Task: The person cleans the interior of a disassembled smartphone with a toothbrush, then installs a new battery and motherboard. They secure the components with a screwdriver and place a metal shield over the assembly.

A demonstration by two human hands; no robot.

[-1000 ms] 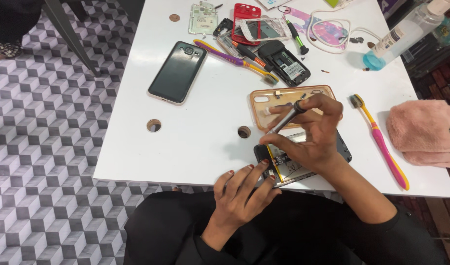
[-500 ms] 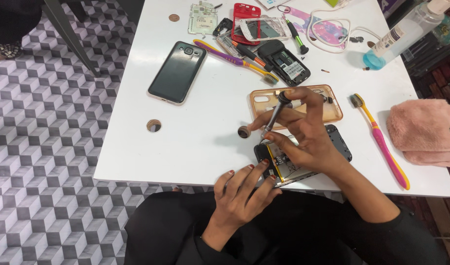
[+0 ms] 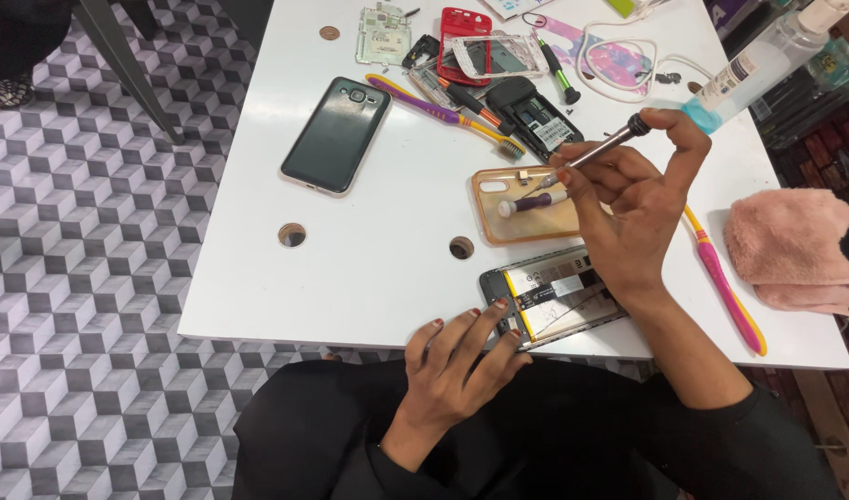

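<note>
Opened phone (image 3: 559, 294) with back removed, yellow-edged battery exposed, flat at table's near edge, slim metal screwdriver (image 3: 599, 148) raised, tilted

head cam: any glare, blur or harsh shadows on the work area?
Head view: even, soft light; the white table is bright but not blown out. Faint sheen on the dark phone. Both hands, left hand and right hand, and the screwdriver look sharp; only weak shadows under them.

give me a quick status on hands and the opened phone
Left hand steadies opened phone. Right hand holds screwdriver raised above it. Nothing blocking.
</note>
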